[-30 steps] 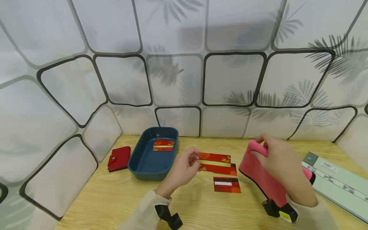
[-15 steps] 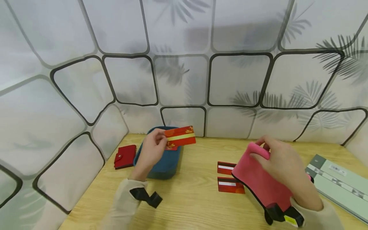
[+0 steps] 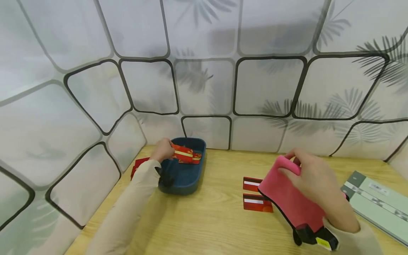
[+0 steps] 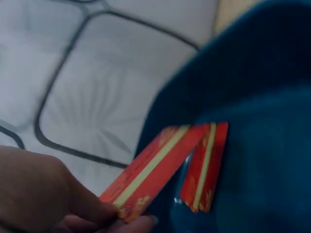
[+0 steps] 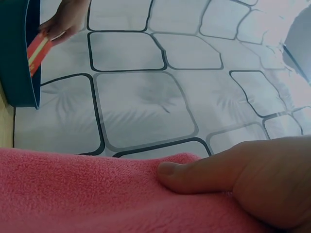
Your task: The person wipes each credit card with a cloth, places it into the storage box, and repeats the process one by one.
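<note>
In the head view my left hand [image 3: 162, 148] is over the left side of a blue tray [image 3: 181, 190] and pinches a red card [image 3: 182, 152] with a yellow stripe by one end. A similar red card [image 4: 206, 170] lies inside the tray; in the left wrist view the held card's far end overlaps it. My right hand [image 3: 313, 180] grips a pink fleecy cloth [image 3: 293, 194] with a dark edge, thumb [image 5: 194, 174] pressing on it in the right wrist view. Two red cards with dark and white strips, an upper card [image 3: 251, 184] and a lower card [image 3: 257, 203], lie beside the cloth.
A red snap wallet [image 3: 137, 165] lies left of the tray, partly hidden by my left sleeve. At the right is a pale green box-like object [image 3: 379, 205] with a silver patterned band. A patterned curtain [image 3: 207, 88] hangs behind the wooden table [image 3: 210, 226].
My left hand has carried the striped card left from beside the other cards and down into the tray. My right hand keeps its hold on the cloth, almost unmoved.
</note>
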The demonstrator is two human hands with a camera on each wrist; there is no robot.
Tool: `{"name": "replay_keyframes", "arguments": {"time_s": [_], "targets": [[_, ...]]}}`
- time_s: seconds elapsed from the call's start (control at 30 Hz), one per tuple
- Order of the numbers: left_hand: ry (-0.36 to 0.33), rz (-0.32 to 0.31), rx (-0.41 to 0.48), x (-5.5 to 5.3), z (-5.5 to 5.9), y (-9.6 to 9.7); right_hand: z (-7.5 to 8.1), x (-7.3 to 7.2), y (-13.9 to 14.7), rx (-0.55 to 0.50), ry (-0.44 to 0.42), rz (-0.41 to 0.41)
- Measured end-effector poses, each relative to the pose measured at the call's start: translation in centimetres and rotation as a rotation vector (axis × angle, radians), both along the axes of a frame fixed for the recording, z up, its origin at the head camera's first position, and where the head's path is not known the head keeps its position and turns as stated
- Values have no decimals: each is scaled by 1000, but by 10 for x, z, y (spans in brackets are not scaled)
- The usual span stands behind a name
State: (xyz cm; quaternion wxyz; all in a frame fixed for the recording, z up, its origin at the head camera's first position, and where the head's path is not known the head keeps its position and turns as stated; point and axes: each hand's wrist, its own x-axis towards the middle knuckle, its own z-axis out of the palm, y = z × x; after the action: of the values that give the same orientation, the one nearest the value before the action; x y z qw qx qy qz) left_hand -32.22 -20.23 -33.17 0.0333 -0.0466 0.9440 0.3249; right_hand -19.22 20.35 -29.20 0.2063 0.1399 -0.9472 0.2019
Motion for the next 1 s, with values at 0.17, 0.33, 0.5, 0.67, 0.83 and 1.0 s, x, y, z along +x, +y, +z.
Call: {"name": "replay_keyframes", "arguments": {"time_s": [0.17, 0.33, 0.5, 0.67, 0.83, 1.0], "targets": [[-43, 32, -72, -17, -14, 3, 1, 0, -1, 6, 24, 12], [-5, 43, -61, -24, -36, 1, 8, -1, 0, 6, 14, 2], [-7, 105, 37, -23, -52, -2, 8, 0, 0, 18, -24, 0], [27, 130, 109, -22, -56, -4, 4, 1, 0, -5, -70, -6], [105, 101, 206, -22, -45, 6, 4, 0, 2, -10, -102, -27], [117, -9, 354, -17, -23, 26, 2, -1, 5, -7, -86, -25]]}}
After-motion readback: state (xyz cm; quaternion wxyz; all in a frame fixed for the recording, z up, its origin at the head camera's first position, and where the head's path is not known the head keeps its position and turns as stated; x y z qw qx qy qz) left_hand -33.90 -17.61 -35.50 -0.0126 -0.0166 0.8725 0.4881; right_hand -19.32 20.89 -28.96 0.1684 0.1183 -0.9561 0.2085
